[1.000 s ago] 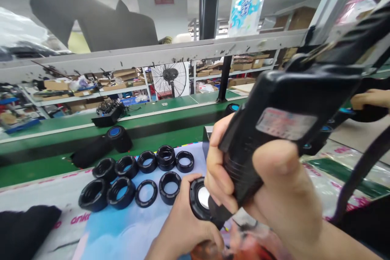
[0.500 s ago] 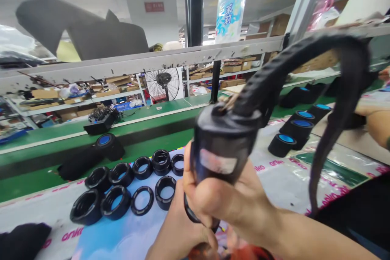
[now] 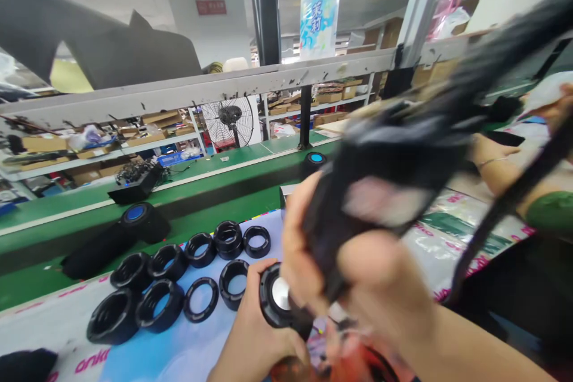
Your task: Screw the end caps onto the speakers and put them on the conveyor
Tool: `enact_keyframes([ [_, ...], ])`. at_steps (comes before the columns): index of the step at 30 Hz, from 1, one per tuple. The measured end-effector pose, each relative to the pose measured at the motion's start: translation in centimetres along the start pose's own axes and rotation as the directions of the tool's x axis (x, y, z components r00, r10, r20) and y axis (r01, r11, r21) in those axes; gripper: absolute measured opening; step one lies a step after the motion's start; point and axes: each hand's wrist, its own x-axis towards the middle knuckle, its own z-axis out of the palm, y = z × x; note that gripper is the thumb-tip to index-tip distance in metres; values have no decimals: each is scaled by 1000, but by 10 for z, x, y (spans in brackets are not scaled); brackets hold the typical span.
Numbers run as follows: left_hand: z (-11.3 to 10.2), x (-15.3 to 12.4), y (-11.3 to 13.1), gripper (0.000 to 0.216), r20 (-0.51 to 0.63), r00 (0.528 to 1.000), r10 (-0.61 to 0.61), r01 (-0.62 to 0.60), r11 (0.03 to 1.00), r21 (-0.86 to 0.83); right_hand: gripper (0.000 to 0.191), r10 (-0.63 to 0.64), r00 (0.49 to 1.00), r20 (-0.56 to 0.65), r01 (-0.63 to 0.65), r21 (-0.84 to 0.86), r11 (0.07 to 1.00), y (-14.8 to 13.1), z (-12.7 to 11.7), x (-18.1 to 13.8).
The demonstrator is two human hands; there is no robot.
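Note:
My right hand (image 3: 380, 292) is wrapped round a black electric screwdriver (image 3: 385, 173), blurred by motion, with a pale label on its body and a thick cable running to the upper right. Its tip is hidden. Below and to the left, my left hand (image 3: 250, 328) grips a round black part (image 3: 267, 295) with a silvery disc in its middle. The tool's body is above and to the right of this part; whether they touch I cannot tell. Several black rings (image 3: 201, 299) lie in two rows left of my left hand, on a blue printed sheet (image 3: 147, 349).
A dark cylinder with a blue end (image 3: 136, 213) lies on the green bench (image 3: 188, 215) behind the rings. A metal rail (image 3: 201, 85) crosses above, carrying a bottle (image 3: 320, 12). At the right edge is another person's arm (image 3: 495, 161). A fan (image 3: 230, 119) stands farther back.
The screwdriver and my right hand have moved right, and the tool leans more to the right. The round part in my left hand has come into view. The whole view has shifted slightly.

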Motion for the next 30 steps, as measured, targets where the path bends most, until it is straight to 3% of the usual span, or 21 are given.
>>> enact_keyframes([
  [3,-5,-6,3,111,12,997,-81,82,994,-76,58,-197,945,-261,186,-67,980,9,-31,9],
  [7,-3,-7,6,115,22,989,-145,146,982,-117,50,-194,877,-441,108,-213,971,48,-78,17],
  [10,-3,-6,4,115,36,987,-154,157,979,-133,55,-166,852,-496,47,-242,969,70,-94,17],
  [15,-8,-4,-3,121,52,983,-178,184,972,-146,64,-65,879,-472,-51,-229,972,77,-97,11],
  [19,-8,-5,-4,121,37,991,-131,134,982,-130,59,8,903,-429,-72,-134,988,56,-87,8],
  [24,-2,-7,-2,109,68,995,-76,87,979,-182,58,-116,901,-419,150,49,988,8,-41,19],
  [27,1,-7,-7,103,78,997,-22,36,982,-185,59,-49,966,-255,87,137,987,-5,-6,26],
  [30,0,-7,-10,93,108,992,68,-47,982,-185,74,48,998,-41,-43,107,993,-3,19,29],
])
